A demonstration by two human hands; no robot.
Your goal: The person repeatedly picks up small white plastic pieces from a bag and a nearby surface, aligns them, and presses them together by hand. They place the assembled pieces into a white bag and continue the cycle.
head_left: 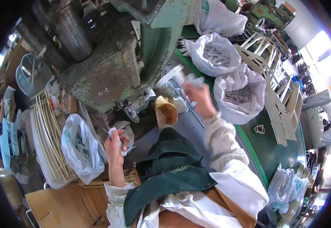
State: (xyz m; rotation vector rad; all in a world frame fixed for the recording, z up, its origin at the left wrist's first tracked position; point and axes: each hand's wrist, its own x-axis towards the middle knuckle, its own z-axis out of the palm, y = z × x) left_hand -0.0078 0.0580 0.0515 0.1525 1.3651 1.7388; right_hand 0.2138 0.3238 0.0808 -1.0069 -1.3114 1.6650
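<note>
My left hand (116, 147) is closed round a small white strip (122, 142), low on the left beside a crumpled clear plastic bag (125, 131). On the right, my right hand (200, 99) is smeared by motion, its fingers curled at a blurred pale thing (194, 80) whose kind I cannot make out. Just left of that hand a white flat bar (169, 76) slants below the green machine (104, 81). Between my hands, a tan paper-like wrap (166, 111) sits above my dark green apron (169, 155).
Two white sacks (230, 57) (262, 85) of grey pieces stand on the green belt table (249, 131) at right, beside stacked pale frames (277, 114). A plastic bag (82, 150) of small parts and a tub (40, 159) with long rods lie left. Cardboard (61, 209) lies lower left.
</note>
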